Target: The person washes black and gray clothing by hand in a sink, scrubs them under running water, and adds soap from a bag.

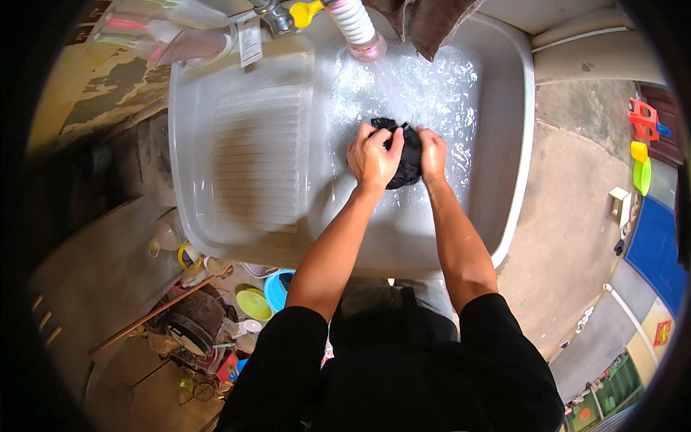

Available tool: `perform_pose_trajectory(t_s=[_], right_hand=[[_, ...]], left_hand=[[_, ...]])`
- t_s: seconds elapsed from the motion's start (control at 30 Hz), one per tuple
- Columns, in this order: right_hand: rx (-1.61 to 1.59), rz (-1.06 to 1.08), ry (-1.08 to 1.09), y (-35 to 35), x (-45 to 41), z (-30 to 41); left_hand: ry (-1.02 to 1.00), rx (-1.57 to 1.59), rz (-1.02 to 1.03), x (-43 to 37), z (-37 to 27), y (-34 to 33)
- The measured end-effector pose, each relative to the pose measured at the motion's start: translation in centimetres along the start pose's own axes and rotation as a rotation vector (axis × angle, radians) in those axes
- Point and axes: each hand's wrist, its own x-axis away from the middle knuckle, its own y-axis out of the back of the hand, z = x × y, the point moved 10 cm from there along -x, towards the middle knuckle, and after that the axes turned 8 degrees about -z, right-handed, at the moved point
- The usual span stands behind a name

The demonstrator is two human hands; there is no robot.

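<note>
A bunched black cloth (408, 162) is gripped between my two hands over the basin of a laundry sink (502, 216). My left hand (376, 156) has its fingers curled over the cloth's left side. On the right side, my right hand (433, 154) holds it with the fingers partly hidden behind the fabric. Water runs from a white ribbed hose (353, 24) with a pinkish end and falls just beyond the cloth. Wet, glistening water (453, 92) covers the basin floor around it.
A ribbed washboard (259, 156) forms the sink's left half. A tap with a yellow handle (305, 13) and brown cloth (432, 24) are at the far edge. Below left are a green basin (254, 304), a blue basin (276, 286) and a wooden pole (156, 313).
</note>
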Motion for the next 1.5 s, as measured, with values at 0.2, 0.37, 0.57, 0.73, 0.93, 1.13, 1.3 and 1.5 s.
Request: perform_pose_trajectory(t_s=[0.2,0.37,0.57,0.73,0.93,1.13,1.3,1.5], right_hand=[[-0.370,0.098,-0.099,1.7,2.8,-1.5],[0.072,0.009,0.144,4.2,3.0,3.3],[0.755,-0.111,0.780,-0.6,8.1,7.0],[0.826,-0.186,0.990,-0.1,12.1,6.5],[0.880,-0.094,0.899,-1.4,7.8,5.9],[0.807,-0.035,0.299,-0.5,1.8,2.9],[0.420,-0.250,0.698,2.3,6.2,11.8],[0.453,0.016,1.080,1.5,15.3,15.2]], left_hand=[[-0.059,0.440,0.007,1.7,-7.8,5.4],[0.326,0.310,0.153,4.7,0.3,-0.2],[0.007,-0.291,0.273,7.1,3.0,-3.6],[-0.159,-0.265,0.279,10.2,3.3,-2.9],[-0.182,-0.238,0.333,7.3,3.0,-5.3],[-0.112,-0.088,0.345,3.3,2.9,-6.8],[-0.103,0.307,0.064,0.5,-2.0,-1.5],[0.060,0.460,-0.034,0.7,0.6,2.3]])
